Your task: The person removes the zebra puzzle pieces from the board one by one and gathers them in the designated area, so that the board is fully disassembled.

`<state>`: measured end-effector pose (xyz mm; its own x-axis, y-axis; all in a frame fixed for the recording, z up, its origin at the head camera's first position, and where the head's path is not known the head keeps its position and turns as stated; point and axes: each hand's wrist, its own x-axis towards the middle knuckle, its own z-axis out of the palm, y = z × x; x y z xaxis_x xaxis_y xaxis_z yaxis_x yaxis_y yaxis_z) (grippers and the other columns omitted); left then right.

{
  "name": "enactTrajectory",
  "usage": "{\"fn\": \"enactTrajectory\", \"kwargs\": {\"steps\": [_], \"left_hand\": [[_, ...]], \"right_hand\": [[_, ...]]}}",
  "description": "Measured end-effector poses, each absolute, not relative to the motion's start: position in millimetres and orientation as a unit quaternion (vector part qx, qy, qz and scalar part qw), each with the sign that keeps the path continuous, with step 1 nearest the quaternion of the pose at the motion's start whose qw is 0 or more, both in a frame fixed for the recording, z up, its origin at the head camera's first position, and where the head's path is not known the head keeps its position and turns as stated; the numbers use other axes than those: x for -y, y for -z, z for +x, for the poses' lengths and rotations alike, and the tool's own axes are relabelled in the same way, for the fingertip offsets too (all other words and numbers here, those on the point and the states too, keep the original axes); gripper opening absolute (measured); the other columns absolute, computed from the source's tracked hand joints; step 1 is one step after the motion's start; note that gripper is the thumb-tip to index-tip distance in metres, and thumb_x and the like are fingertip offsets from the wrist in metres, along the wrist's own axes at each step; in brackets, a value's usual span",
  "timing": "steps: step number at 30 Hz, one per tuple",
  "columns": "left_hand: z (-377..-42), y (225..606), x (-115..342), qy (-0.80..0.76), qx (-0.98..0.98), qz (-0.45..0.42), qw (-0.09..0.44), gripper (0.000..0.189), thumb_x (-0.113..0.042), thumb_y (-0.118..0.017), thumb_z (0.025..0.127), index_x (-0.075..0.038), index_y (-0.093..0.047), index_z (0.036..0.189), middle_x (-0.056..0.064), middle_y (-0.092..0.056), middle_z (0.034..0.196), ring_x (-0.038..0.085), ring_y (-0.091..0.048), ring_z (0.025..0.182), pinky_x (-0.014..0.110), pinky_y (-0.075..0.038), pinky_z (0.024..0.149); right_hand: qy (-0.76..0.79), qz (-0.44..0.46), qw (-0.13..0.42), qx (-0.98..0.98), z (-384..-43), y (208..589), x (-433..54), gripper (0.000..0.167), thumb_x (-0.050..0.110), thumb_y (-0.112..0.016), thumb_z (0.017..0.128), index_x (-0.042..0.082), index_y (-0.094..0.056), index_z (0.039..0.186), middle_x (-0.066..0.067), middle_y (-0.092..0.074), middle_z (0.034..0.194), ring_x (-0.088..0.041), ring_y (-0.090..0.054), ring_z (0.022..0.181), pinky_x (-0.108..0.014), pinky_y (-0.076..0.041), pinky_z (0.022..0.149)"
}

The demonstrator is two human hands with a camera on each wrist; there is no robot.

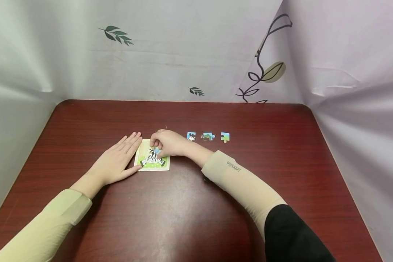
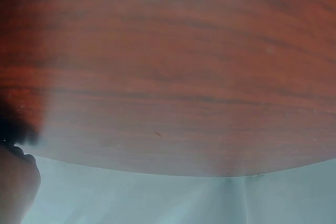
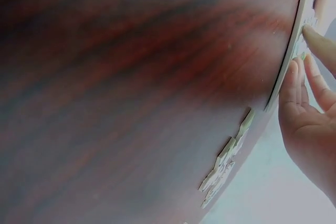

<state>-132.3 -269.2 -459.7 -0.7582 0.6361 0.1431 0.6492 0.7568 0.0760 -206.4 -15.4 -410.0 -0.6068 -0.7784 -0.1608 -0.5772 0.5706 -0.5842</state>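
A small framed jigsaw puzzle [image 1: 154,169] with a zebra picture lies on the table, its lower part filled and bare tray showing at its upper left. My left hand [image 1: 118,160] rests flat beside it, fingers straight, fingertips at the left rim and thumb at the lower left corner. Over the puzzle my right hand [image 1: 170,142] pinches a blue puzzle piece [image 1: 156,150] between thumb and curled fingers, overlapping the zebra's back. In the right wrist view the right hand [image 3: 310,124] reaches in at the puzzle's frame [image 3: 292,45], seen edge-on.
To the right of the right hand lie loose puzzle pieces: a zebra-head piece [image 1: 191,136], a green and blue piece [image 1: 208,136] and a sky-and-grass piece [image 1: 225,137]. The dark red wooden table [image 1: 170,211] ends at a pale hanging cloth [image 1: 170,65] behind.
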Motion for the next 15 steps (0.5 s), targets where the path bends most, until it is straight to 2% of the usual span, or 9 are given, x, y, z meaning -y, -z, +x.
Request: {"fn": "enactTrajectory", "kwargs": {"steps": [6,9,15], "left_hand": [[-132.7,459.4,269.2,0.060,0.935,-0.346,0.056,0.091,-0.051,-0.061,0.100,0.007,-0.031,0.163,0.026,-0.033,0.171,0.040,-0.031,0.161,0.033,-0.006,0.139],[-132.9,460.4,269.4,0.056,0.936,-0.343,0.052,0.092,-0.050,-0.063,0.099,0.007,-0.030,0.163,0.026,-0.032,0.171,0.040,-0.031,0.161,0.032,-0.004,0.139],[-133.5,461.7,269.6,0.053,0.937,-0.341,0.048,0.093,-0.049,-0.064,0.097,0.007,-0.030,0.163,0.025,-0.031,0.172,0.040,-0.031,0.161,0.034,-0.005,0.139]], "right_hand": [[0.261,-0.396,0.182,-0.861,-207.5,410.6,13.2,0.018,0.014,-0.079,0.094,0.009,-0.072,0.111,-0.004,-0.070,0.106,-0.012,-0.067,0.095,-0.016,-0.051,0.086],[0.266,-0.399,0.175,-0.860,-208.6,411.2,13.2,0.012,0.013,-0.074,0.098,0.010,-0.073,0.109,-0.003,-0.072,0.105,-0.011,-0.067,0.095,-0.017,-0.051,0.086],[0.277,-0.397,0.170,-0.858,-209.9,410.0,13.1,0.009,0.016,-0.069,0.102,0.010,-0.075,0.107,-0.003,-0.075,0.102,-0.011,-0.069,0.094,-0.016,-0.052,0.086]]}}
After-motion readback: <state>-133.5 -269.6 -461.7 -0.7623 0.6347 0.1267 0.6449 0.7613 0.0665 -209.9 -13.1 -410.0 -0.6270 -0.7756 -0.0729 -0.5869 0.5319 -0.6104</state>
